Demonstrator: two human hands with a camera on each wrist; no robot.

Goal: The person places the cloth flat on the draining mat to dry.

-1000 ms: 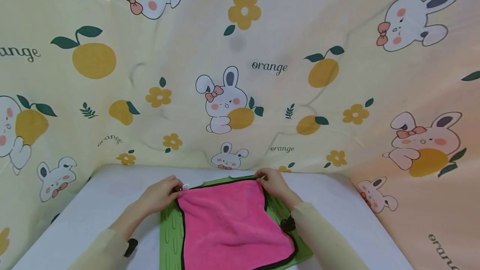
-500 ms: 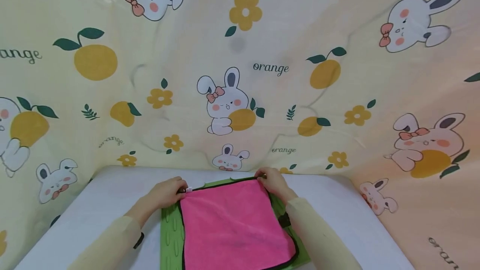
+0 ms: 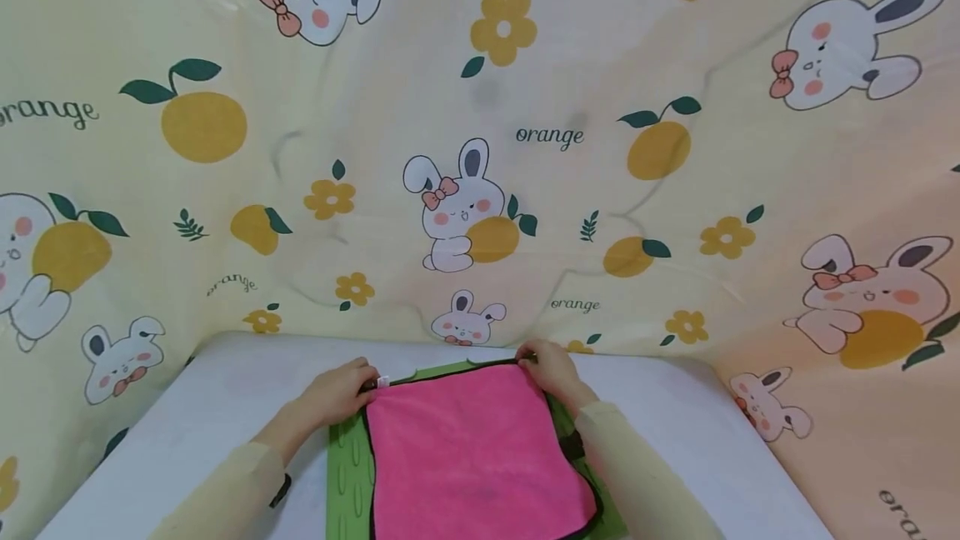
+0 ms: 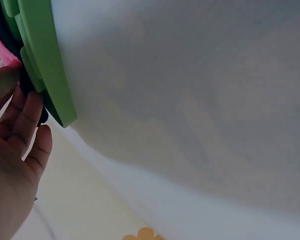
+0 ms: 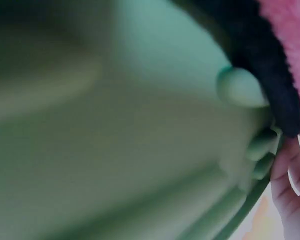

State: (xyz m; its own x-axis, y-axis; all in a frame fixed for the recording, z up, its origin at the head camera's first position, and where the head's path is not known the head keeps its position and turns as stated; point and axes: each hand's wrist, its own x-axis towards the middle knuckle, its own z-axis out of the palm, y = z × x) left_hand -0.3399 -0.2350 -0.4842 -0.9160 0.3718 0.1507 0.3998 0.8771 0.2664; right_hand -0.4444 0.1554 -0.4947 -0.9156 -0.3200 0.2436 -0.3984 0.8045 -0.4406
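Note:
A pink cloth point(image 3: 472, 448) with black edging lies spread over a green board point(image 3: 347, 473) that has raised oval ridges, perhaps a washboard. At the cloth's far left corner, beside a small white tag point(image 3: 383, 382), my left hand point(image 3: 341, 390) pinches the edge. My right hand point(image 3: 553, 372) pinches the far right corner. In the left wrist view, thumb and fingers point(image 4: 27, 120) hold the black edging against the board's corner. The right wrist view has the board close and blurred, with the fingers point(image 5: 287, 165) at the cloth's edging. The cloth's near edge is partly out of frame.
The board rests on a white table point(image 3: 225, 407). Behind and on both sides hangs a curtain point(image 3: 420, 107) printed with rabbits, oranges and flowers. Dark wrist straps point(image 3: 281, 490) show at the sleeves.
Creases in the cloth have smoothed out and it lies flatter. My left hand has shifted slightly right with its corner; my right hand keeps its hold. The head view has shifted a little.

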